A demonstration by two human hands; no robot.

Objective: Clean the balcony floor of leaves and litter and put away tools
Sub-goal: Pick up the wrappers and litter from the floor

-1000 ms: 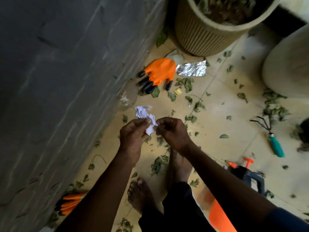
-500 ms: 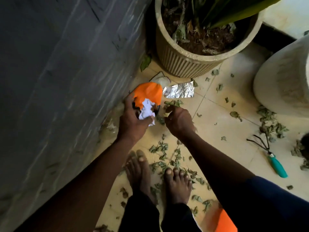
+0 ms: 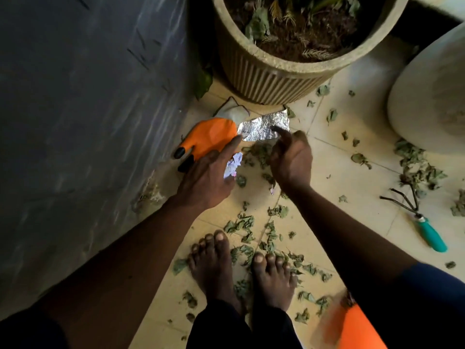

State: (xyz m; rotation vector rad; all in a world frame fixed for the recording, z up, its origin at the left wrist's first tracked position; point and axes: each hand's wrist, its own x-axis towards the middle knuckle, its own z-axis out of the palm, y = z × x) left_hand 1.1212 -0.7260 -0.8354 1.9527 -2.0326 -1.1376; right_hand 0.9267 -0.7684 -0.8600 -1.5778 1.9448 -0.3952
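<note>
Crumpled silver foil sheet (image 3: 264, 127) lies on the cream floor tiles (image 3: 339, 177), just ahead of both hands, between an orange rubber glove with black fingertips (image 3: 211, 138) and the foot of a ribbed beige planter (image 3: 271, 74). Foil creased, shiny, roughly rectangular.

Left hand (image 3: 206, 180): forefinger straight, tip at the foil's near-left corner, lying over the glove. Remaining fingers curl round a crumpled white paper scrap (image 3: 232, 165).

Right hand (image 3: 292, 157): forefinger out, tip on the foil's near edge, other fingers curled under. Thumb hidden, so pinch or mere touch cannot be told.

Dry green leaves (image 3: 241, 222) scattered around the bare feet. Teal-handled hand rake (image 3: 425, 230) well apart, to the right.
</note>
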